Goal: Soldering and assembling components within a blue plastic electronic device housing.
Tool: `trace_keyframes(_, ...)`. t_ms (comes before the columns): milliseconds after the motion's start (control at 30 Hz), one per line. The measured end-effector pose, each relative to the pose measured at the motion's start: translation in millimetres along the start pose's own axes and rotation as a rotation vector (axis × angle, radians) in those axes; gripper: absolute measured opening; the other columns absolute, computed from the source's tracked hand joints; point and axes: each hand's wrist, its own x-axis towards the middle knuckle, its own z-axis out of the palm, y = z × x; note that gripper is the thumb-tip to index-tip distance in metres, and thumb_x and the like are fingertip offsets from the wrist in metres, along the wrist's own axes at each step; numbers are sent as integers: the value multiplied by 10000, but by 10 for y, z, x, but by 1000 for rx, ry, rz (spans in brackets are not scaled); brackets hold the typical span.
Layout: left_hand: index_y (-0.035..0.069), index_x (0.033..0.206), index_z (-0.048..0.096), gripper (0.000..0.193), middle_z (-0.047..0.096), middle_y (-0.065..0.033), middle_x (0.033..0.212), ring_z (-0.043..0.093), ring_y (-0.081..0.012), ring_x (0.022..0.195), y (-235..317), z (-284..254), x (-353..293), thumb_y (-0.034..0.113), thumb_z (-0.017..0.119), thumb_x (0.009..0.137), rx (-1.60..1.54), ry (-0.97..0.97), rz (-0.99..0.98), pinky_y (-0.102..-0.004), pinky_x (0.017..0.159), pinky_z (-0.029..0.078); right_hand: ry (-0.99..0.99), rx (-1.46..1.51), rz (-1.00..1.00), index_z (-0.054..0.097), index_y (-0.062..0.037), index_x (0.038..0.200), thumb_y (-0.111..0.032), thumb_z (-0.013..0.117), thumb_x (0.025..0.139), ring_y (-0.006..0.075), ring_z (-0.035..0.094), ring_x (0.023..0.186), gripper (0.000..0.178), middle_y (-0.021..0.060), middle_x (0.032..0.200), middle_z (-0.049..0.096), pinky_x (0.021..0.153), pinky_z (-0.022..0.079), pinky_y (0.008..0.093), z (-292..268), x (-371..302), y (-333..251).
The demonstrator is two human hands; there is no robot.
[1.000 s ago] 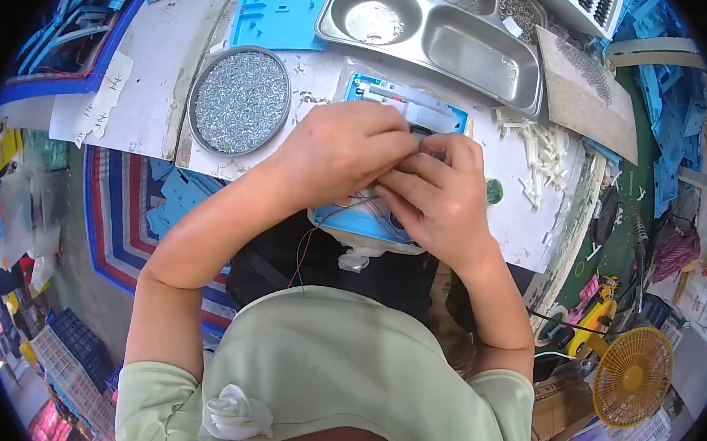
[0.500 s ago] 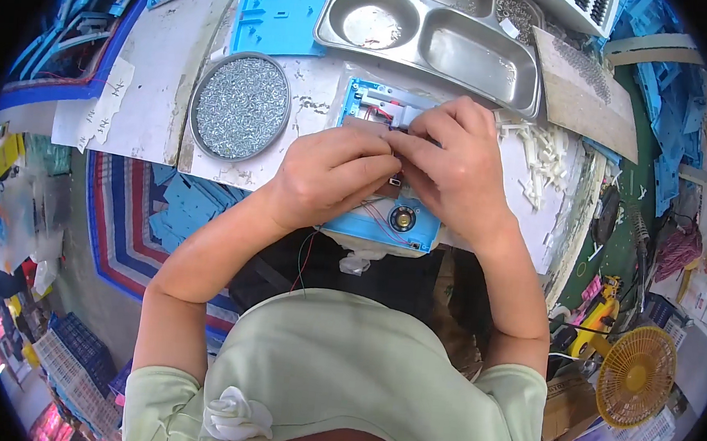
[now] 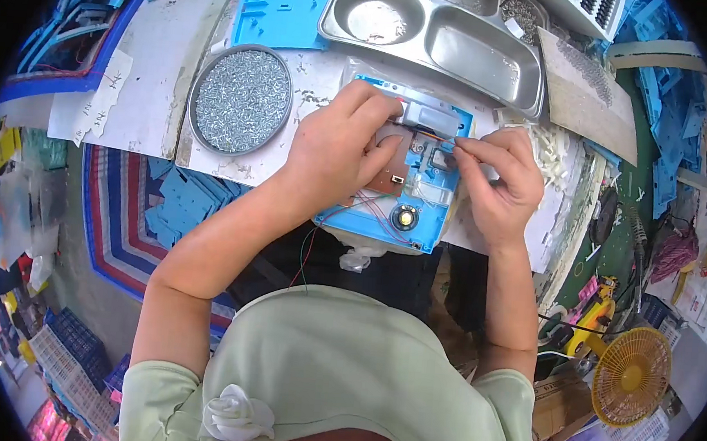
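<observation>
A blue plastic housing (image 3: 423, 232) lies open in front of me, with a brown circuit board (image 3: 388, 176), a grey box-shaped part (image 3: 430, 119) and a small round speaker (image 3: 404, 217) inside. My left hand (image 3: 338, 142) bends over its left side, thumb by the board and index finger at the grey part's end. Whatever its curled fingers hold is hidden. Thin dark and orange wires (image 3: 427, 134) run along the grey part from the left fingers to my right hand (image 3: 504, 178). Thumb and index finger of that hand pinch the wires' end at the right edge.
A round dish of small screws (image 3: 241, 102) stands to the left. Behind the housing sits a steel compartment tray (image 3: 430, 58). White plastic pieces (image 3: 551, 156) lie at right, near a board (image 3: 588, 93). A blue panel (image 3: 278, 10) lies at the back; a yellow fan (image 3: 631, 377) stands lower right.
My hands were close together over the board and have parted. The right moved right to the housing's edge; the left moved slightly up, uncovering the board and the wires.
</observation>
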Motion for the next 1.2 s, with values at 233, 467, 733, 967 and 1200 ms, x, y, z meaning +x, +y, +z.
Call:
trace_keyframes(233,79,1058,707,270,620,-88,989,680,-232,730,7,10,115,13,788,809,-8,-41,199,-328,617,556,-5,3,-219,768,-73,935,7,843,656,244,584,776,300,44,847,656,695,467,352,4,62,-17)
trace_keyframes(467,93,985,731,234,616,-80,980,681,-254,772,-49,-149,248,23,796,772,80,-189,323,-354,637,565,-166,-134,-427,756,-123,919,-73,829,588,260,586,834,342,6,885,660,731,481,401,1,95,-184)
trace_keyframes(733,68,963,725,237,633,-84,961,669,-272,786,-159,-131,170,9,808,750,38,-106,317,-354,659,562,-143,-171,-389,751,-106,955,-51,844,596,259,576,798,375,14,865,657,711,469,388,-70,51,-67)
trace_keyframes(967,41,956,731,261,626,-106,956,654,-240,784,-154,-152,80,-15,840,726,6,-22,314,-325,653,541,-71,-180,-175,738,-86,1003,-45,842,669,253,585,786,352,33,831,655,729,456,377,-28,16,-113)
trace_keyframes(1200,35,926,740,237,634,-87,961,636,-223,790,-28,-210,-143,-13,845,719,108,103,272,-317,672,526,-216,-238,-179,734,-101,1006,-64,803,710,229,604,794,307,12,828,668,806,453,393,24,89,-254)
